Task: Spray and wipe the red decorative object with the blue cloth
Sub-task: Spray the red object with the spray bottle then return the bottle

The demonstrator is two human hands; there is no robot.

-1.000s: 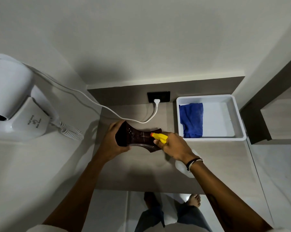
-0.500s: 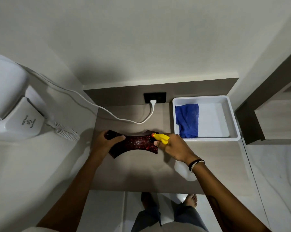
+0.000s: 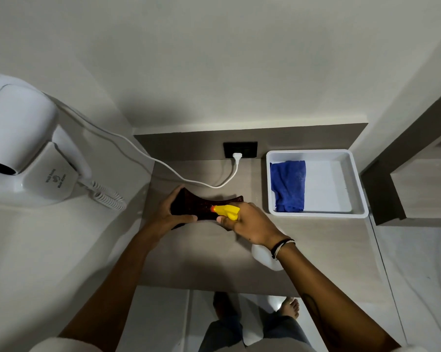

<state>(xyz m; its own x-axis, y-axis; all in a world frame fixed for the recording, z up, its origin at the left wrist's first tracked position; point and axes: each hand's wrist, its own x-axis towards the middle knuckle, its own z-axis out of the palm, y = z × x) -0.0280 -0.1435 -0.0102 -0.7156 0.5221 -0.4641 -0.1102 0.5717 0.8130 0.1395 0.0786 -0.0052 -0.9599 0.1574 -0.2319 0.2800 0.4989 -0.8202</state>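
Observation:
The dark red decorative object [image 3: 199, 205], a flat piece with flared ends, is tilted above the wooden counter [image 3: 209, 257]. My left hand [image 3: 172, 212] grips its left end. My right hand [image 3: 249, 224] holds a spray bottle with a yellow nozzle [image 3: 227, 211] and a white body [image 3: 265, 257]; the nozzle's orange tip points at the object's middle. The blue cloth [image 3: 288, 189] lies crumpled in the left part of a white tray [image 3: 351, 184], to the right of both hands.
A white wall-mounted hair dryer [image 3: 18, 148] hangs at the left, its coiled cord [image 3: 107, 196] beside the counter. A white cable [image 3: 178, 174] runs across the back of the counter to a black socket [image 3: 240, 149]. My legs and feet [image 3: 285, 308] show below the counter's front edge.
My left hand has tilted the red object from lying flat half a second ago to a steeper angle. The yellow nozzle has moved left, further over the object.

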